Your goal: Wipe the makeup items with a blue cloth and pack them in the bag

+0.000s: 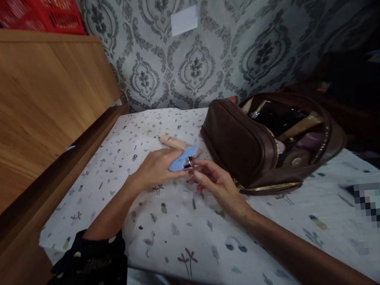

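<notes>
While the left hand [159,167] pinches a blue cloth [177,162] by a small shiny thing [187,163], the right hand [217,182] bends its fingers close; I can't tell if they pinch. Behind is a peach tube [173,141]; to the right, an open brown bag [234,143].

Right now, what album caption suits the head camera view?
Left hand holding a blue cloth, right hand at a small shiny item, beside an open brown bag.

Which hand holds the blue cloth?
The left hand, with the dark dotted sleeve behind it: the blue cloth is in its grip. The right hand, bare-armed as far as shown, is close beside the cloth; whether it touches is unclear.
</notes>
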Available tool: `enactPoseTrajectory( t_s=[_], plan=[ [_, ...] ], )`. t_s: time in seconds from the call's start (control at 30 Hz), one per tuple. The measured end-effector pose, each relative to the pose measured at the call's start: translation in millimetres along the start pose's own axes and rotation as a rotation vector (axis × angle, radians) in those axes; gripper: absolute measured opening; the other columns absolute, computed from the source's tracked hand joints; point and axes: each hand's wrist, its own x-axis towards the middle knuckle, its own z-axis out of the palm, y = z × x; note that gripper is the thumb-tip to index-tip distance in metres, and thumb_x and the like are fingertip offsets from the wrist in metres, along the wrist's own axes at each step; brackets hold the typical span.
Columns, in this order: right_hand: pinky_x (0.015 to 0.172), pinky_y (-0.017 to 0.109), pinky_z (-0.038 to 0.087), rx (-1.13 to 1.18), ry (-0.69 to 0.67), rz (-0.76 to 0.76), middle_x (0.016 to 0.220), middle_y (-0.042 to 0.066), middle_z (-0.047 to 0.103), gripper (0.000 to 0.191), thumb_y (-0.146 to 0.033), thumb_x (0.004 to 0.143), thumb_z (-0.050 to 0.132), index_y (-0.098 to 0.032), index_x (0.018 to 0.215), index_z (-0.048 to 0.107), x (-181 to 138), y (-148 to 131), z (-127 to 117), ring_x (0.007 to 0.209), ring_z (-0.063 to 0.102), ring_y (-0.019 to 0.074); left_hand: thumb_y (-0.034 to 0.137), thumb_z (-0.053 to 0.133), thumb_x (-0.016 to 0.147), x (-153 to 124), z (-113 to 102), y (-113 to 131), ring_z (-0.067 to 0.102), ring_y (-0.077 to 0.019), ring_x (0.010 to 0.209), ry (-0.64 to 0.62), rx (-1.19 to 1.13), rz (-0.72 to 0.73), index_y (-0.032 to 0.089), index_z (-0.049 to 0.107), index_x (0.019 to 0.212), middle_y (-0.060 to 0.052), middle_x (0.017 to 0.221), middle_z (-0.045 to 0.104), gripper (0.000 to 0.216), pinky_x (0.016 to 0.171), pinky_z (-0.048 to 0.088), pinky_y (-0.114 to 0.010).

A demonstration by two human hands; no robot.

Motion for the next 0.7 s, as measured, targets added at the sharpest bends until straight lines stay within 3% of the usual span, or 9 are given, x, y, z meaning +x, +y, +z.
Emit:
enactPoseTrajectory(
  t_s=[0.2,0.37,0.6,0.7],
  plan=[
    [0.052,0.025,0.050,-0.007,-0.013,-0.022,0.087,0.004,0.063,0.037,-0.052,0.078,0.073,-0.020,0.094,0.062,5,6,-2,0.073,0.059,0.0153,0.067,0.054,0.088,-1,22,-2,0.062,-0.0252,0.086,-0.074,0.194,0.103,0.020,0.065,0.104,-0.008,0.093,0.068,0.051,0.073,0.042,-0.032],
    [0.058,0.028,0.052,0.000,0.000,0.047,0.089,0.004,0.066,0.041,-0.048,0.075,0.075,-0.020,0.101,0.061,5,8,-3,0.073,0.062,0.0155,0.059,0.026,0.101,0,16,-16,0.060,-0.0230,0.086,-0.125,0.248,0.104,0.019,0.067,0.091,-0.008,0.086,0.066,0.058,0.076,0.042,-0.032],
    [0.070,0.032,0.055,-0.009,-0.002,0.043,0.094,0.005,0.068,0.046,-0.044,0.076,0.074,-0.020,0.113,0.064,5,9,-5,0.081,0.064,0.0167,0.058,0.027,0.101,1,7,-47,0.065,-0.0253,0.082,-0.202,0.520,-0.240,0.014,0.068,0.077,-0.014,0.086,0.069,0.065,0.076,0.044,-0.035],
    [0.070,0.032,0.057,-0.020,-0.005,0.036,0.098,0.006,0.069,0.044,-0.042,0.076,0.075,-0.021,0.114,0.064,5,10,-6,0.081,0.065,0.0173,0.053,0.027,0.102,3,5,-37,0.066,-0.0265,0.086,-0.074,0.620,-0.349,0.013,0.069,0.082,-0.014,0.087,0.071,0.062,0.077,0.045,-0.035]
  ],
)
